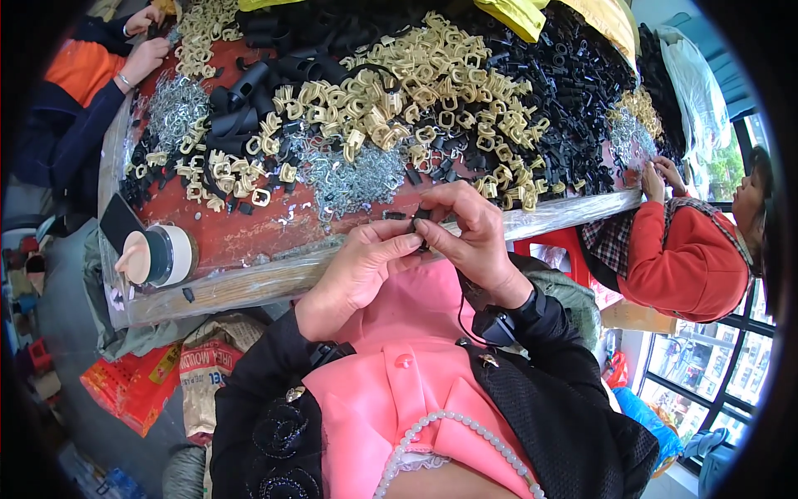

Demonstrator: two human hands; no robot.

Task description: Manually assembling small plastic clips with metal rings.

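My left hand [363, 270] and my right hand [471, 241] meet just over the near edge of the table. Between their fingertips they pinch a small black plastic part [422, 223]; most of it is covered by my fingers. Just beyond my hands lies a heap of small silvery metal clips [353, 179]. Behind that spreads a big pile of cream plastic rings [374, 104], with a mass of small black plastic parts [557, 100] to its right. Short black tubes [235, 123] lie to the left of the cream rings.
A lidded cup [156, 256] and a dark phone [121, 221] stand at the table's left corner. The wooden table edge [249, 281] is wrapped in clear film. One person in red [686, 258] works at the right, another in dark sleeves [83, 125] at the far left.
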